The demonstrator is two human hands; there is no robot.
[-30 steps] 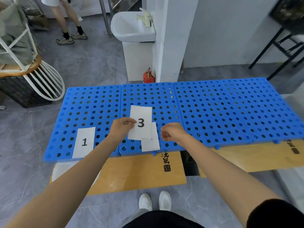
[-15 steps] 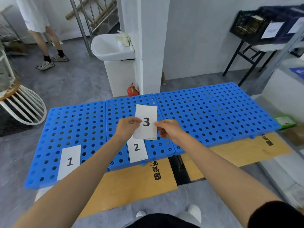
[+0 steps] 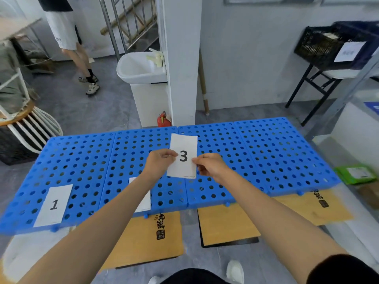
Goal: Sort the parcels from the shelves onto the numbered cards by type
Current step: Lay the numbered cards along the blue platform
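Pinching smooth rectangular paper card 3 by opposite edges with left hand and right hand, above round-holed blue plastic panels.

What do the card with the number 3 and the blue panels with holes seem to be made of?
Card 3: probably thin matte paper, white, printed, no shine. Blue panels: likely moulded plastic, faintly glossy, one even colour with regular round holes.
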